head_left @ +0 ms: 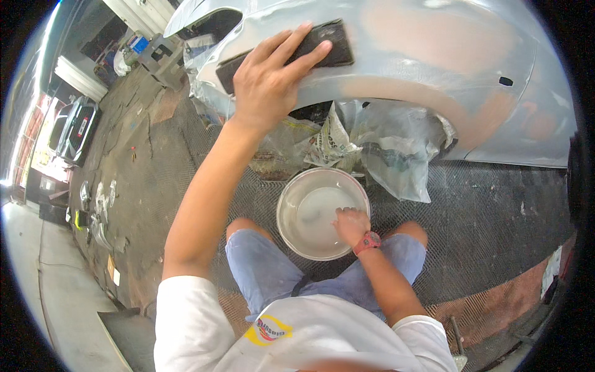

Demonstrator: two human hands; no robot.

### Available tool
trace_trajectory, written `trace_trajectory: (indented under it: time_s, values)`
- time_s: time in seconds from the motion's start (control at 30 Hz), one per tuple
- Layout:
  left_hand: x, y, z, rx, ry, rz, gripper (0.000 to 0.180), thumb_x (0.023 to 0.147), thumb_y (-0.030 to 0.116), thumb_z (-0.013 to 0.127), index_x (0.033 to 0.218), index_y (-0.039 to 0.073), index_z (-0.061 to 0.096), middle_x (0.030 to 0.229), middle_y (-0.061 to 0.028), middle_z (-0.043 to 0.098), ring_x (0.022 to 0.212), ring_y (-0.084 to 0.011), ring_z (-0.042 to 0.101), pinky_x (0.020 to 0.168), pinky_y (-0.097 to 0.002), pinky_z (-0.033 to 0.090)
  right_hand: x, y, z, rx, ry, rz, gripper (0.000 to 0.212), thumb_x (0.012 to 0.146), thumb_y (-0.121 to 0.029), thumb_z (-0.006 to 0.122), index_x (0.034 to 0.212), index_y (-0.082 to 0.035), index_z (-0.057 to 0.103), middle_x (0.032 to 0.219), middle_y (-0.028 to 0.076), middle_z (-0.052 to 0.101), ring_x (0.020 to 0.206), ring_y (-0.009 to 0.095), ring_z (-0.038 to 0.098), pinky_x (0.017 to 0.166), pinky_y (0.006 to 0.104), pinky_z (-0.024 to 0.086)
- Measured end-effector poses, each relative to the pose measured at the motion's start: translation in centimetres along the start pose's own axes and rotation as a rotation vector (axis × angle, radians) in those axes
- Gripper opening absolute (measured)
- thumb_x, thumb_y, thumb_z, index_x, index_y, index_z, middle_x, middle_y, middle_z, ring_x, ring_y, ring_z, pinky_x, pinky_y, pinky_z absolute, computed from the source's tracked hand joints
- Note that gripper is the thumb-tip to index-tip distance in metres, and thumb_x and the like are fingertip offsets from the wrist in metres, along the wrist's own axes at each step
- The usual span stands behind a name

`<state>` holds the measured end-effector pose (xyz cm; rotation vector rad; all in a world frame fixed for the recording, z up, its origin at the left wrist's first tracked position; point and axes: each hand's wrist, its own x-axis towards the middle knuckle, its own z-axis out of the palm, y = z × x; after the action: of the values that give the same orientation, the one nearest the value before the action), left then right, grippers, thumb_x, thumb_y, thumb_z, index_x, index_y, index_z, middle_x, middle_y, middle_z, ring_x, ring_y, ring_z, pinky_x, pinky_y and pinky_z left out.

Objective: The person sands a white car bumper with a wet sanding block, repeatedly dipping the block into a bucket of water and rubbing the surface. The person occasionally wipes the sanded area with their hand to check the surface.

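My left hand is wrapped over a long dark sanding block, pressing it flat against the grey, primed car body panel above the wheel arch. Its thumb and fingers lie across the block's top. Between my knees stands a round white bucket with cloudy water in it. Over its right side, just above the water, I hold my right hand with the fingers curled in. Whatever that hand grips, if anything, is hidden. A red watch is on the right wrist.
Clear plastic sheeting and printed paper hang in the wheel arch. Ribbed dark matting covers the floor. Further left, loose plastic pieces lie on the ground, and a dark car stands near the opening.
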<state>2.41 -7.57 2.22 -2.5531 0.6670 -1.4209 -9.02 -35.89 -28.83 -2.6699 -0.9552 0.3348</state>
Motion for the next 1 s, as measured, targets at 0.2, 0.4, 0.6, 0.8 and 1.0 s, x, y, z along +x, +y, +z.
trace_trajectory:
  time_s: [0.2, 0.4, 0.6, 0.8, 1.0]
  values:
    - [-2.5, 0.5, -3.3, -0.007, 0.013, 0.041, 0.056, 0.091, 0.012, 0.083, 0.145, 0.028, 0.081, 0.159, -0.0108, 0.07, 0.136, -0.0315, 0.071, 0.111, -0.0441, 0.06, 0.0, 0.4, -0.1, 0.041, 0.013, -0.012, 0.037, 0.099, -0.038, 0.08, 0.118, -0.007, 0.079, 0.108, 0.015, 0.082, 0.103, 0.033, 0.079, 0.09, 0.0493, 0.061]
    - [1.7, 1.9, 0.0, -0.019, -0.003, 0.05, 0.061, 0.085, 0.003, 0.075, 0.137, 0.033, 0.084, 0.152, -0.0035, 0.075, 0.129, -0.0285, 0.073, 0.111, -0.0438, 0.061, -0.1, 0.1, 0.1, 0.036, 0.013, -0.006, 0.037, 0.1, -0.04, 0.079, 0.118, -0.007, 0.079, 0.108, 0.015, 0.082, 0.105, 0.033, 0.079, 0.091, 0.0502, 0.061]
    - [0.4, 2.1, -2.2, -0.048, 0.056, 0.089, 0.064, 0.084, 0.0, 0.073, 0.137, 0.034, 0.084, 0.152, -0.0029, 0.075, 0.13, -0.0278, 0.073, 0.111, -0.0433, 0.063, -0.3, -0.1, 0.1, 0.053, 0.004, 0.005, 0.034, 0.1, -0.037, 0.08, 0.115, -0.007, 0.079, 0.107, 0.015, 0.082, 0.106, 0.033, 0.079, 0.091, 0.051, 0.06]
    - [2.6, 3.4, -2.0, -0.037, -0.01, 0.064, 0.064, 0.087, -0.001, 0.07, 0.14, 0.033, 0.083, 0.154, -0.0035, 0.073, 0.131, -0.0287, 0.072, 0.115, -0.0461, 0.06, -0.3, 0.1, -0.1, 0.08, 0.028, 0.005, 0.036, 0.1, -0.038, 0.079, 0.118, -0.008, 0.079, 0.105, 0.014, 0.082, 0.106, 0.034, 0.078, 0.09, 0.0522, 0.059]
    - [2.7, 2.9, -0.9, -0.025, -0.089, 0.066, 0.064, 0.086, 0.002, 0.073, 0.142, 0.03, 0.083, 0.157, -0.0072, 0.071, 0.138, -0.0312, 0.069, 0.117, -0.0456, 0.057, -0.1, 0.0, 0.3, 0.035, -0.009, 0.008, 0.039, 0.1, -0.041, 0.079, 0.119, -0.007, 0.079, 0.108, 0.015, 0.081, 0.109, 0.035, 0.078, 0.091, 0.051, 0.061]
